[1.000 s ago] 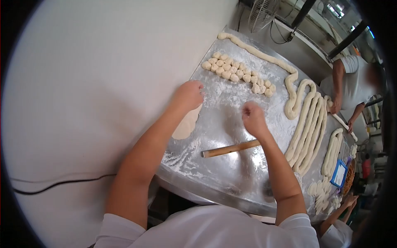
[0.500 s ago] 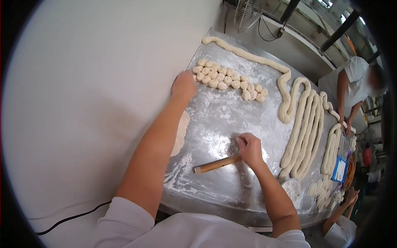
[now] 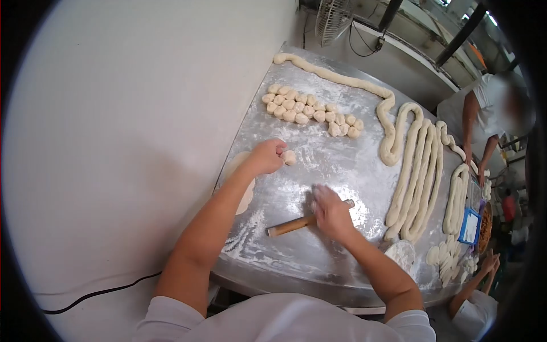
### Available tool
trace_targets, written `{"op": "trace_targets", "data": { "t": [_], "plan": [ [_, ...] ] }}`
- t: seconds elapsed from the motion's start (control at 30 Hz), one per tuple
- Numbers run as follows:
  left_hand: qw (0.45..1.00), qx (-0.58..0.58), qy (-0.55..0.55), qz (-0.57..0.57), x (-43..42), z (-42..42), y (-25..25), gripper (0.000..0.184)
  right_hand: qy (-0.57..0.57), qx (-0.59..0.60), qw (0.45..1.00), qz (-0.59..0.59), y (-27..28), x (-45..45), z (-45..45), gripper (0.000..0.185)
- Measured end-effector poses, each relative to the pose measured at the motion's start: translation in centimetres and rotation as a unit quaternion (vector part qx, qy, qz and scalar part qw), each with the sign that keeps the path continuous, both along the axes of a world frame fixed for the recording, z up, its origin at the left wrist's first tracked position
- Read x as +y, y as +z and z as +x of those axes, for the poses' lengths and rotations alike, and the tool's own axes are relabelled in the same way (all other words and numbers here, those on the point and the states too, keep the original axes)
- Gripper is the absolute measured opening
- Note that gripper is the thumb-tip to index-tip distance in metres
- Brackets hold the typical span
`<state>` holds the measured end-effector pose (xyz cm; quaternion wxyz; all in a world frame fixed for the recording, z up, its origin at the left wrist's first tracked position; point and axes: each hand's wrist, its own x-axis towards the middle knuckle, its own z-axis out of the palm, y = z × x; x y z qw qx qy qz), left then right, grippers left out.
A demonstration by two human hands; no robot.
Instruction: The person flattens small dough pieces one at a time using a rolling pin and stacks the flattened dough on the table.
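Note:
My left hand [image 3: 266, 157] is over the left side of the floured metal table, its fingers curled at a small dough ball [image 3: 289, 158]. Beneath my left wrist and forearm lie flat rolled dough rounds [image 3: 246, 199], partly hidden. A wooden rolling pin [image 3: 289, 226] lies at a slant on the table in front of me. Across its middle is my right hand [image 3: 331, 214], palm down, fingers stretched forward past the pin and slightly blurred. Farther back, several dough balls [image 3: 301, 107] sit together in rows.
Long dough ropes [image 3: 419, 176] lie along the back and right of the table [image 3: 319, 268]. A flour pile [image 3: 401, 254], flat dough pieces [image 3: 447, 256] and a blue-framed scale [image 3: 470, 226] stand at right. Two co-workers work there. A white wall [image 3: 131, 142] borders the left.
My left hand has come back from the rows of dough balls toward me, with a dough ball at its fingers. My right hand has shifted left, over the pin's middle.

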<state>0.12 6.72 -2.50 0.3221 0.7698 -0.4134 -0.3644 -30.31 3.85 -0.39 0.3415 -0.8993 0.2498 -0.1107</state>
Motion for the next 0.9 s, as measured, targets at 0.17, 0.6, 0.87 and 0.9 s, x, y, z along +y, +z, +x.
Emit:
{"op": "trace_targets", "data": {
  "t": [0.17, 0.6, 0.87, 0.9],
  "plan": [
    [0.987, -0.116, -0.108, -0.002, -1.4, -3.9, 2.2, 0.042, 0.048, 0.039, 0.992, -0.106, -0.2, 4.3, -3.6, 0.05],
    [0.993, -0.09, -0.022, -0.067, -3.3, -4.9, 0.4, 0.026, -0.179, -0.042, 0.983, 0.008, -3.4, -8.6, 8.0, 0.034],
    [0.933, -0.329, -0.138, -0.052, -8.9, -8.3, -1.9, 0.046, -0.026, -0.017, 0.992, -0.121, -2.2, 0.8, -1.1, 0.033],
    [0.93, -0.336, -0.143, -0.048, -9.5, -8.2, -2.2, 0.048, -0.02, -0.007, 0.989, -0.146, -2.0, 1.6, -1.5, 0.037]
  ]
}}
